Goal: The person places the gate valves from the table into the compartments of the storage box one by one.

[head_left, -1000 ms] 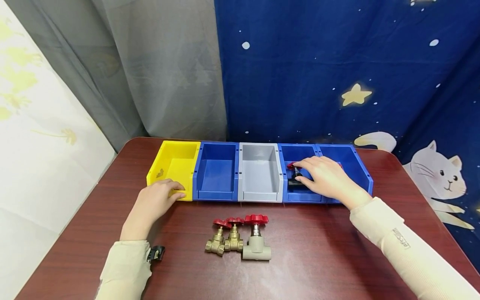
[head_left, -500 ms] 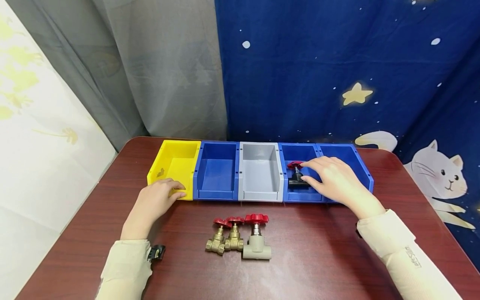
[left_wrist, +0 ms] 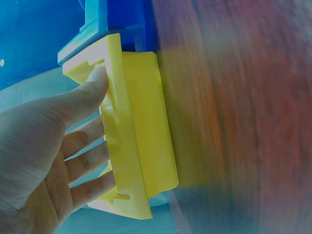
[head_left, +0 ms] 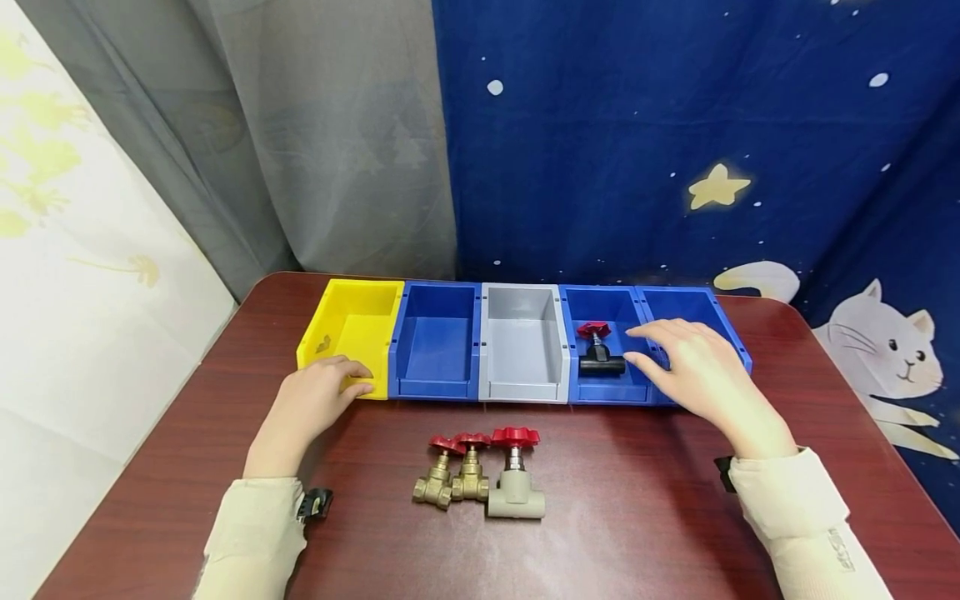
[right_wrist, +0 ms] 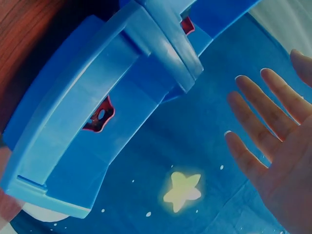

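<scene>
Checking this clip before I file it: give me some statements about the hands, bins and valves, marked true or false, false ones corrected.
1. The left hand touches the front edge of the yellow bin. True.
2. The black valve lies in the blue bin just right of the gray bin. True.
3. A hand is gripping the black valve. False: the right hand holds nothing.
4. Two brass valves and a pale gray valve are on the table. True.
5. The yellow bin stands at the right end of the row. False: it is at the left end.
</scene>
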`<state>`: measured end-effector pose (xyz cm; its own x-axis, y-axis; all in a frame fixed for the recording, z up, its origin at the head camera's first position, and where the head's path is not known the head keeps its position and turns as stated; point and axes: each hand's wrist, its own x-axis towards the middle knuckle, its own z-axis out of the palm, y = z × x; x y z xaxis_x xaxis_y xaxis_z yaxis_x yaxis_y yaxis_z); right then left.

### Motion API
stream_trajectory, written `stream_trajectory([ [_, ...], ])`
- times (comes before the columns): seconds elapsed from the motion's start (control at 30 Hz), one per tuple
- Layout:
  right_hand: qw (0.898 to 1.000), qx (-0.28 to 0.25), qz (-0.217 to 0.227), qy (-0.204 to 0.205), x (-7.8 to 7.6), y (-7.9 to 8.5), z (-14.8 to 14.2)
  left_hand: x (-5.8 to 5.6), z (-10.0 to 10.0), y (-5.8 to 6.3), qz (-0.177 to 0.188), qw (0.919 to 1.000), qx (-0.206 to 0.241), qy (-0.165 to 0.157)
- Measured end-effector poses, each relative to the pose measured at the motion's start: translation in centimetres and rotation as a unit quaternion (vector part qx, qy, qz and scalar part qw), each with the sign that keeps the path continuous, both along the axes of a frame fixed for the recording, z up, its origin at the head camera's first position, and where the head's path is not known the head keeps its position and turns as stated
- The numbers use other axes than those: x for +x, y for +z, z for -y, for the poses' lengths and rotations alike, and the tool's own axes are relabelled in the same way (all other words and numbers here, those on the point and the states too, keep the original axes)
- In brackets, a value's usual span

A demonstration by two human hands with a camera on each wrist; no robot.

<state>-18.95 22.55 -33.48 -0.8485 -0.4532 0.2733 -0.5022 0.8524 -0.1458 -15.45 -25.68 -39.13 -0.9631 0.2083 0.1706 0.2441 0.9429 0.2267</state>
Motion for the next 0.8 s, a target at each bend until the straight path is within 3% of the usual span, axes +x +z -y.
stream_trajectory([
  [0.4,0.998,-0.037,0.006,-0.043,0.8,-0.3,-2.1,-0.1,-0.1,-0.1,-0.006,1.0000,0.000,-0.003],
  [0.8,0.991,-0.069,0.053,-0.105,1.1,-0.4,-4.8,-0.1,-0.1,0.0,0.001,1.0000,-0.001,0.002],
])
